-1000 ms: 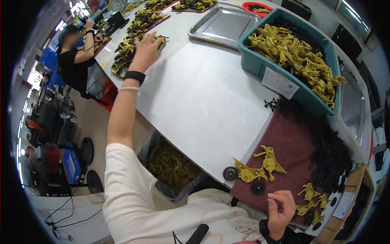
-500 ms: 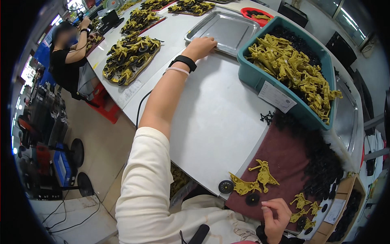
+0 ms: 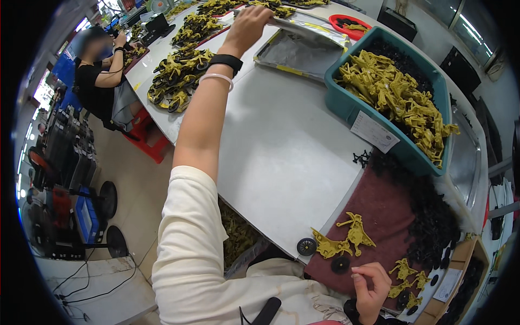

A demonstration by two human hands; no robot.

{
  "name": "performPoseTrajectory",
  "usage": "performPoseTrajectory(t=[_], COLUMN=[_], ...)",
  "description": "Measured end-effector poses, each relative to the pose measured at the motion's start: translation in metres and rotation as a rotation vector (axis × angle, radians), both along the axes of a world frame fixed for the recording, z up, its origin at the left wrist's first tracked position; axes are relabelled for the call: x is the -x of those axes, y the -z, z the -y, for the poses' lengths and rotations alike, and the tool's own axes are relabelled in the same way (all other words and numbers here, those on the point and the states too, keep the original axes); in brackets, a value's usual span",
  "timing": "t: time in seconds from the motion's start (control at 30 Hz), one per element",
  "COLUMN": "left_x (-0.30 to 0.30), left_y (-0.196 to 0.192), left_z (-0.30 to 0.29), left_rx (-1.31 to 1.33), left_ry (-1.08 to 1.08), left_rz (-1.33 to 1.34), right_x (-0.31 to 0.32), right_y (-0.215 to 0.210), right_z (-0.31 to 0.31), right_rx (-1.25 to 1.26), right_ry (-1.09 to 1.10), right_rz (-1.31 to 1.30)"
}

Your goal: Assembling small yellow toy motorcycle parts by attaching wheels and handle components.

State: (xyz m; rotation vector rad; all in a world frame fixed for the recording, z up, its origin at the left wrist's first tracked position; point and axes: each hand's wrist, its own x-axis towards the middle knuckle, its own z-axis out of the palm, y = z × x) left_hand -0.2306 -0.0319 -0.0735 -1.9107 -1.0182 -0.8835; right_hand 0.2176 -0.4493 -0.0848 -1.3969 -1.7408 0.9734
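Observation:
My left hand [image 3: 250, 28] reaches to the far side of the table, closed on the rim of a shiny metal tray [image 3: 310, 33]. That tray is lifted and tilted, seen nearly edge-on. Under it lies a second tray [image 3: 298, 54] with a dull grey bottom and yellow on its rim. Low on the right, my right hand [image 3: 372, 287] is half curled, thumb near the forefinger, with nothing visible in it. Beside it on a maroon cloth [image 3: 385, 200] lie yellow plastic parts [image 3: 357, 233] and black wheels [image 3: 340, 264].
A teal bin [image 3: 346, 108] heaped with yellow parts stands at the right. Black pieces [image 3: 433, 222] are piled along the cloth. Yellow-and-black assemblies [image 3: 181, 76] sit farther left. A cardboard box [image 3: 440, 303] stands lower right. Another person [image 3: 97, 81] sits at the left edge.
My left hand has moved up and left, raising the metal tray off the table and uncovering the tray below. My right hand has hardly moved. The whole view has shifted slightly.

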Motion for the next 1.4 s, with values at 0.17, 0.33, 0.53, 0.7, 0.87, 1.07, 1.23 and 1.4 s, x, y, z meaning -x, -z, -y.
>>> performPoseTrajectory(t=[0.17,0.33,0.53,0.7,0.87,1.07,1.23,1.4], left_x=[-0.010,-0.002,-0.060,-0.120,-0.184,-0.209,-0.223,-0.234], left_y=[-0.066,-0.136,-0.106,-0.090,-0.047,0.021,0.055,0.079], left_z=[0.027,0.157,0.274,0.366,0.397,0.367,0.368,0.359], left_rx=[-0.165,-0.243,-0.314,0.040,0.618,0.710,0.737,0.713], left_ry=[0.074,-0.101,-0.187,-0.305,-0.235,-0.316,-0.331,-0.323], left_rz=[0.171,0.200,-0.041,-0.084,-0.236,-0.329,-0.259,0.098], right_x=[0.000,0.000,-0.003,-0.006,-0.014,-0.026,-0.047,-0.055], right_y=[0.010,0.009,0.013,0.008,0.017,0.018,0.026,0.029], right_z=[0.012,0.018,0.014,0.015,0.022,0.038,0.050,0.051], right_rx=[-0.041,0.022,-0.054,-0.003,-0.046,-0.049,-0.042,-0.021], right_ry=[0.093,0.016,-0.012,-0.078,-0.183,-0.186,-0.080,-0.049], right_rz=[0.009,-0.027,0.040,-0.018,-0.031,-0.041,-0.042,-0.082])
